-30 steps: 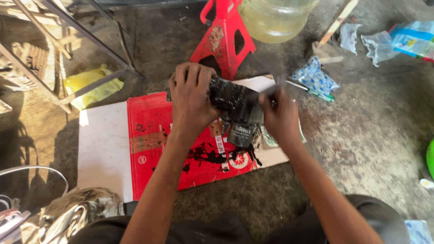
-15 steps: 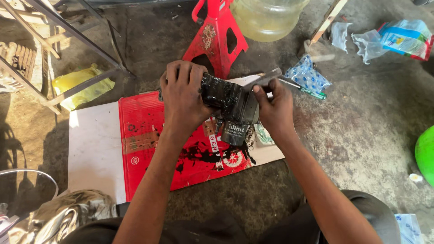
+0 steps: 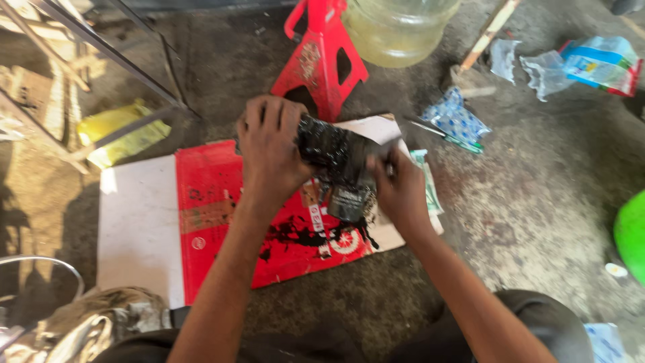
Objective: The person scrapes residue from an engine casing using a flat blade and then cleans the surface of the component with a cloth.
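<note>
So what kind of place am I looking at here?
Most likely a vehicle repair workshop floor. A red jack stand stands on stained concrete, and both hands hold a greasy black engine part over oil-stained cardboard laid as a work mat.

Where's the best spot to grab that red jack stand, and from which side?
Probably the curved handle loop at the top of the red jack stand, reached from its left. It stands upright on splayed legs, and the big clear jug crowds its right side.
</note>
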